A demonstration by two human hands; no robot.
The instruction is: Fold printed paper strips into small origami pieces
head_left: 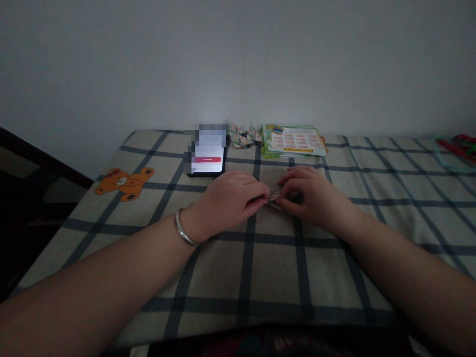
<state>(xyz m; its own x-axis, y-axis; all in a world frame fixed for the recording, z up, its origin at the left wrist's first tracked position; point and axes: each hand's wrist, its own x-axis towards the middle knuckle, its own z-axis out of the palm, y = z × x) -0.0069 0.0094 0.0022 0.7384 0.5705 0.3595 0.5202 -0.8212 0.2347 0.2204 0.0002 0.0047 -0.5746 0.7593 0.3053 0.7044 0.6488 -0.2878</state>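
Between my hands is a small folded piece of printed paper (274, 195), mostly covered by the fingertips. My left hand (234, 196), with a silver bangle on its wrist, pinches the paper's left end. From the other side, the thumb and index finger of my right hand (314, 198) close on its right end. Both hands are low over the checked tablecloth (275, 267). Farther back lie several folded paper pieces (243, 138) with a similar print. Beside them is a stack of printed sheets (295, 141), the top one showing a calendar-like grid.
A phone (208, 153) with a lit screen lies left of the folded papers. An orange teddy bear figure (126, 183) is on the cloth at left. Something red and green (461, 148) sits at the far right edge. A pale wall (238, 64) rises behind the table.
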